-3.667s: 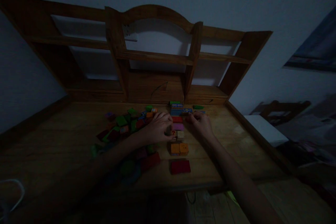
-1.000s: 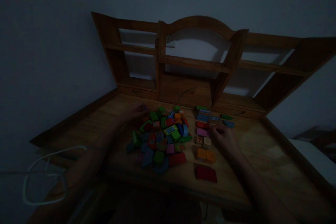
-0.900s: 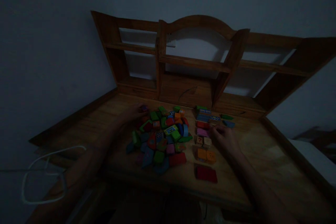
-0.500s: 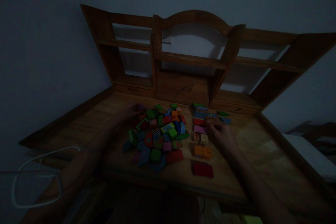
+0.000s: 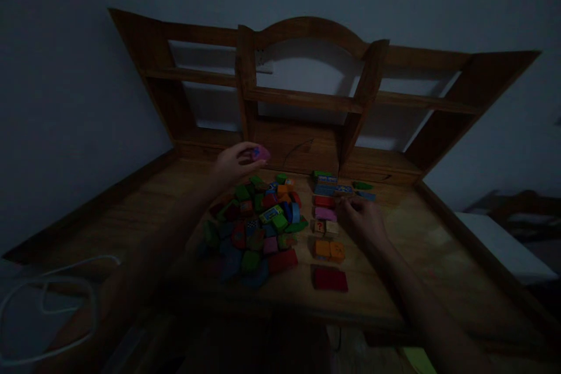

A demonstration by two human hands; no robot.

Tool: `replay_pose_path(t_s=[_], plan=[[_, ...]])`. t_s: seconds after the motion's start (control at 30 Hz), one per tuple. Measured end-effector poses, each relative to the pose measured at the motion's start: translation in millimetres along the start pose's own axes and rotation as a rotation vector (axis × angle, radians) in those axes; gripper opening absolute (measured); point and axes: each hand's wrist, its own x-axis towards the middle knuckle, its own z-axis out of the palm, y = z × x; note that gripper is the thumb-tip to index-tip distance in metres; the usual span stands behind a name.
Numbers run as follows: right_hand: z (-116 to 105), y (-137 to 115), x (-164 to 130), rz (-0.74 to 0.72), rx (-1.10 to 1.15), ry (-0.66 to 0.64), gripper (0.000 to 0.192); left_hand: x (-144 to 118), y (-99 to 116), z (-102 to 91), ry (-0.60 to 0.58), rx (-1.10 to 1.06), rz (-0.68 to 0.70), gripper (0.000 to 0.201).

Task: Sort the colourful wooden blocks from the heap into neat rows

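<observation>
My left hand [image 5: 234,162] is raised above the far side of the block pile, its thumb and fingers closed on a pinkish-purple block [image 5: 262,153] with a blue mark. My right hand [image 5: 363,216] is low over the table, fingers pinched together at the right end of a red block [image 5: 324,201] and a pink block [image 5: 325,214]. What its fingertips hold, if anything, is hidden. Toward me from there are a small block with a question mark [image 5: 319,227] and a plain wooden block [image 5: 332,228], then a pair of orange blocks [image 5: 329,250] and a dark red block [image 5: 330,279].
A mixed pile of coloured blocks [image 5: 272,214] covers the table's [image 5: 407,257] middle left. Blue blocks [image 5: 326,186] are stacked behind my right hand, with a green block [image 5: 362,185] further right. A wooden shelf unit [image 5: 302,96] stands along the back; a white cable [image 5: 48,280] loops at lower left.
My left hand has lifted the pinkish-purple block from the pile's far left edge and carried it up and to the right. My right hand stays near the red and pink blocks. The view has shifted slightly.
</observation>
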Motion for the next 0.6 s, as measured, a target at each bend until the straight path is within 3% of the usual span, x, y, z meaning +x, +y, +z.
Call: replay_pose_path(t_s=[0.07,0.17,0.3,0.43,0.6], plan=[[-1.7,1.9,1.7,0.006,-0.008,0.025,0.041,7.1,29.7,39.5,-0.169,-0.174,0.022,0.049],[-6.1,4.9,4.8,0.041,0.016,0.041,0.047,7.1,56.4,105.5,-0.425,-0.269,0.086,0.039],[-15.9,5.8,9.6,0.038,0.146,0.012,0.057,-2.0,77.7,168.7,-0.603,-0.109,0.224,0.028],[-22.8,6.2,14.4,0.050,0.182,-0.062,0.062,-6.8,92.4,193.1,-0.694,0.040,0.319,0.012],[-21.9,13.2,17.7,0.049,0.116,-0.106,0.051,-5.4,90.4,205.9,-0.747,0.074,0.299,0.017]])
